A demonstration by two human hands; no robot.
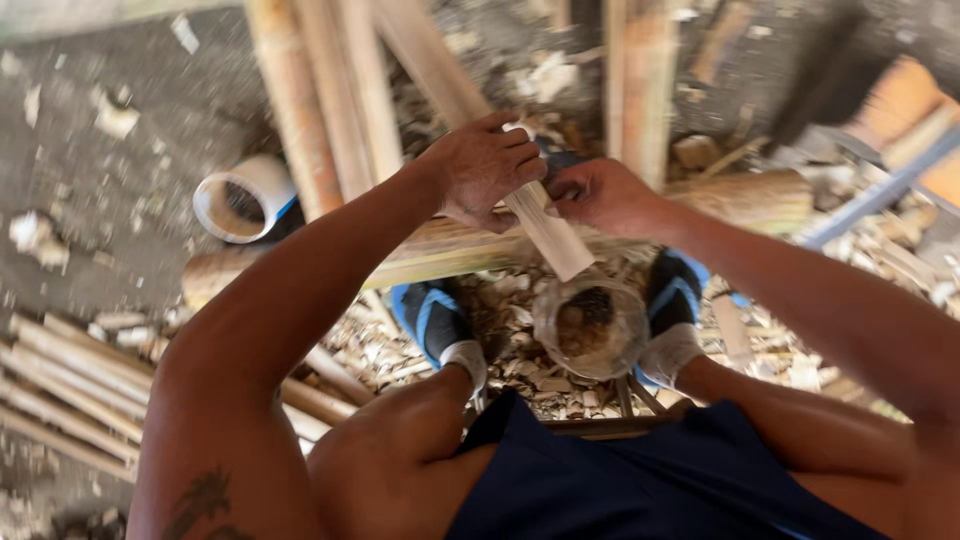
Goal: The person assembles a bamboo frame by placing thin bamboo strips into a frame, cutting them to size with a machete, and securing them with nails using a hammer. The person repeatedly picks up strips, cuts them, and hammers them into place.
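My left hand (485, 165) is closed around a long pale bamboo strip (548, 232) that runs from the upper left down to the middle. My right hand (605, 195) grips something small against the same strip just to the right of my left hand; what it holds is hidden by the fingers. The strip's lower end sits above a round clear container (590, 325) between my feet. The picture is blurred by motion.
A thick bamboo log (450, 250) lies across in front of my feet in blue sandals (430, 320). Long bamboo poles (320, 100) lean behind, thin sticks (70, 385) lie at left, a white roll (245, 198) stands on the ground, shavings litter everything.
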